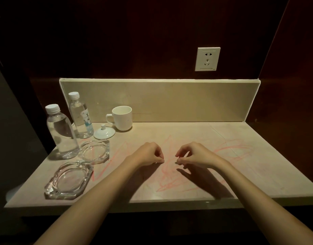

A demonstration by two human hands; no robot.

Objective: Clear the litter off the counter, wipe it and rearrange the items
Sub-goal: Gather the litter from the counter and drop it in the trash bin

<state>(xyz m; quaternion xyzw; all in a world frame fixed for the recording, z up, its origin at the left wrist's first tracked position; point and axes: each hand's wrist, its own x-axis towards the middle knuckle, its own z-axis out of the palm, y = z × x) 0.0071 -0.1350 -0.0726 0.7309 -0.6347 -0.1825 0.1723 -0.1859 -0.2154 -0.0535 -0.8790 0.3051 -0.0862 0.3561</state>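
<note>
Dim, warm light falls from above onto the surface (187, 135), hands casting soft shadows, surroundings nearly black, edges perhaps slightly bowed.

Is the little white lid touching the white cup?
Apart. The head view shows a strip of bare counter between the lid and the cup.

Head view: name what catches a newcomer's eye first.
Red scribbles sprawl over the middle and right of the beige counter. Above them hover the left hand and right hand, fingers curled, fingertips nearly meeting. At the left end cluster two water bottles, a white mug and two glass ashtrays.
</note>
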